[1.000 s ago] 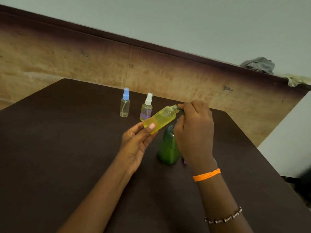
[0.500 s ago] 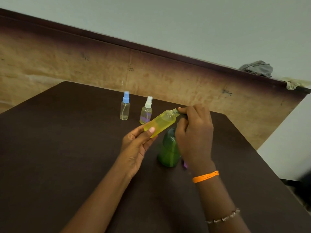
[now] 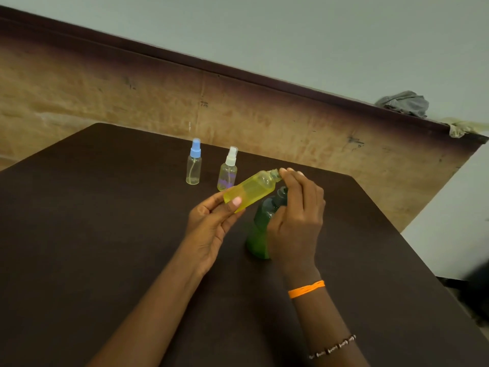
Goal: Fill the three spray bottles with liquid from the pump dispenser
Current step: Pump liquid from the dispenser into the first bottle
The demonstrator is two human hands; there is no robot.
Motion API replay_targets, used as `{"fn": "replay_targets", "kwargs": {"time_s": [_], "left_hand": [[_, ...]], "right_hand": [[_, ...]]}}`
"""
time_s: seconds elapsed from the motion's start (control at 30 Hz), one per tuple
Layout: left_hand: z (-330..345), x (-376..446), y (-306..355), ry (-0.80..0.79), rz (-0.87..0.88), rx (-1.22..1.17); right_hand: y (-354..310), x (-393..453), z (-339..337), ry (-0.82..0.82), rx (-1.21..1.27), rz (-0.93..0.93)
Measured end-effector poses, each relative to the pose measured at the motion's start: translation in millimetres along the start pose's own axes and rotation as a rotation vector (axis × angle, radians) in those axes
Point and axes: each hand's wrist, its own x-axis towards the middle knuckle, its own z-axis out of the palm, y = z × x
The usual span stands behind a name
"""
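Note:
My left hand (image 3: 211, 223) holds a yellow bottle (image 3: 251, 190) by its base, tilted with the neck up to the right. My right hand (image 3: 296, 215) pinches the bottle's neck with its fingertips. Under both stands a green bottle (image 3: 260, 231) with a dark top, partly hidden by my right hand. Two small clear spray bottles stand farther back on the dark table (image 3: 92, 234): one with a blue cap (image 3: 194, 162), one with a white cap (image 3: 228, 169) and a purple label.
The table's far edge runs just behind the spray bottles, before a brown wall panel (image 3: 132, 96). A grey cloth (image 3: 404, 103) lies on the ledge at upper right. The table's right edge falls away toward a white surface (image 3: 449, 234).
The view has shifted slightly. My right fingers have moved at the yellow bottle's neck, uncovering more of the green bottle's dark top. The spray bottles have not moved.

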Motion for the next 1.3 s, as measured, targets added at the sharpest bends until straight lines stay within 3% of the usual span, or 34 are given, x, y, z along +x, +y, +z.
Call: {"fn": "replay_targets", "kwargs": {"time_s": [0.27,0.5,0.67,1.3], "left_hand": [[1.2,-0.3,-1.1,0.021,-0.014,-0.007],[1.0,-1.0,-0.4,0.036,-0.006,-0.001],[0.7,-0.9,-1.9,0.024,0.006,0.01],[0.1,0.1,-2.5,0.036,-0.019,-0.009]], "right_hand": [[-3.5,14.5,-11.6,-0.043,0.058,0.022],[-7.1,23.2,-13.9,-0.066,-0.044,-0.027],[-5.9,35.3,-13.7,-0.009,0.095,0.01],[3.3,18.9,3.0,0.031,-0.035,-0.031]]}}
